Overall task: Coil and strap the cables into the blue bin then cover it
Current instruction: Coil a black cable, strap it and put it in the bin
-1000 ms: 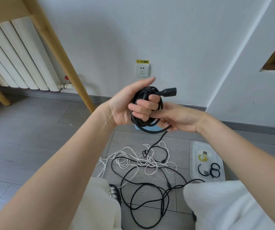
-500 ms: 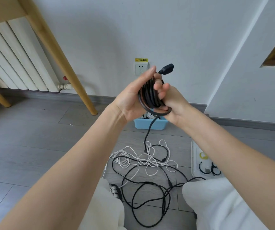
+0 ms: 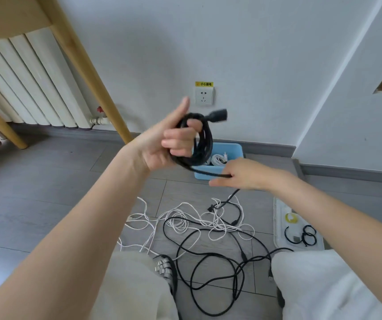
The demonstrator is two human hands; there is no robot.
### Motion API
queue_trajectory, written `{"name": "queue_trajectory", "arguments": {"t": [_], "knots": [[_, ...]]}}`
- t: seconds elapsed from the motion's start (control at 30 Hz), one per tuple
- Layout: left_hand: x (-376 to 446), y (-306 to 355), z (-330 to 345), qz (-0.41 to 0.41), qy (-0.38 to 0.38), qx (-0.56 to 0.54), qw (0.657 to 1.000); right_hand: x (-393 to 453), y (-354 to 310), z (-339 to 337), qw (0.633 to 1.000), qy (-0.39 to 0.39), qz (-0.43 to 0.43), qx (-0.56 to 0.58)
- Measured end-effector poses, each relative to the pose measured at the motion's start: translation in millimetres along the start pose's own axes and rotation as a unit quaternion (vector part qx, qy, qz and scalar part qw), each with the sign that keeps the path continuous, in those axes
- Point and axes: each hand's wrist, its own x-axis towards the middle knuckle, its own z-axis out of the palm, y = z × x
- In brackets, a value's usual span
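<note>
My left hand [image 3: 166, 142] is raised in the middle of the view and holds a coil of thick black cable [image 3: 200, 144] looped round its fingers, the plug end sticking out to the right at the top. My right hand [image 3: 243, 175] is lower and to the right, pinching the loose run of the same cable, which trails down to the floor. Behind the hands stands the blue bin [image 3: 236, 150] by the wall, with a coiled white cable [image 3: 217, 160] inside. Loose white cables [image 3: 180, 218] and black cables [image 3: 217, 266] lie tangled on the floor.
A clear lid or tray [image 3: 280, 211] lies on the floor at right, holding a yellow ring and black straps [image 3: 305, 235]. A wooden chair leg [image 3: 93, 72] and a radiator [image 3: 23, 82] are at left. A wall socket [image 3: 204, 95] sits above the bin. My knees fill the bottom.
My right hand has left the coil and moved down and right along the cable, pulling a length taut. My left hand has turned with the coil, which now hangs lower.
</note>
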Motion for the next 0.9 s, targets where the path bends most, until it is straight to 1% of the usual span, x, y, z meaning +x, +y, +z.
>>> {"name": "queue_trajectory", "arguments": {"t": [0.03,0.07,0.1,0.17,0.27,0.33,0.37,0.4,0.43,0.5,0.53,0.6,0.67,0.7,0.77,0.83,0.9], "knots": [[-1.2,-7.5,4.2,-0.065,0.021,0.109,0.992,2.1,4.6,-2.1,1.0,0.01,0.024,-0.015],[-2.3,-14.5,8.6,-0.125,0.035,0.195,0.972,4.4,10.7,-6.1,0.999,0.029,0.042,-0.009],[-3.6,-21.4,13.4,-0.168,0.037,0.246,0.954,5.5,15.4,-11.4,0.997,0.055,0.053,0.003],[-4.5,-28.7,13.4,-0.211,0.048,0.28,0.935,5.3,21.0,-24.7,0.989,0.113,0.088,0.043],[-3.2,-33.0,0.8,-0.266,0.133,0.296,0.908,3.3,21.7,-39.1,0.96,0.198,0.141,0.137],[0.5,-38.2,-6.4,-0.289,0.199,0.298,0.888,7.1,10.4,-40.7,0.948,0.203,0.13,0.209],[3.4,-41.0,-9.0,-0.285,0.23,0.285,0.886,8.7,2.0,-40.4,0.939,0.197,0.112,0.257],[7.4,-42.8,-10.7,-0.267,0.26,0.257,0.892,9.6,-6.7,-39.8,0.928,0.187,0.09,0.309],[11.3,-42.5,-12.2,-0.232,0.291,0.218,0.902,9.7,-14.2,-39.6,0.914,0.172,0.067,0.36],[16.6,-34.9,-14.7,-0.121,0.348,0.131,0.92,4.1,-27.0,-42.4,0.887,0.127,0.024,0.444],[17.7,-29.3,-16.4,-0.06,0.374,0.084,0.922,0.2,-31.6,-43.3,0.878,0.097,0.003,0.468],[18.7,-18.2,-18.5,0.035,0.413,-0.002,0.91,-7.4,-36.1,-39.6,0.876,0.033,-0.035,0.479],[19.2,-11.1,-18.6,0.101,0.443,-0.062,0.889,-13.9,-37.5,-30.3,0.882,-0.032,-0.067,0.465],[19.3,-8.8,-17.5,0.13,0.446,-0.083,0.882,-16.5,-36.9,-26.5,0.887,-0.053,-0.08,0.452],[20.6,-5.4,-12.5,0.172,0.411,-0.115,0.888,-19.6,-33.2,-21.9,0.901,-0.075,-0.084,0.419],[22.3,-2.4,-3.7,0.181,0.34,-0.126,0.914,-22.0,-26.4,-18.7,0.917,-0.1,-0.058,0.381],[22.4,-0.2,5.7,0.156,0.248,-0.122,0.948,-23.2,-20.5,-15.0,0.943,-0.124,-0.001,0.31]]}}
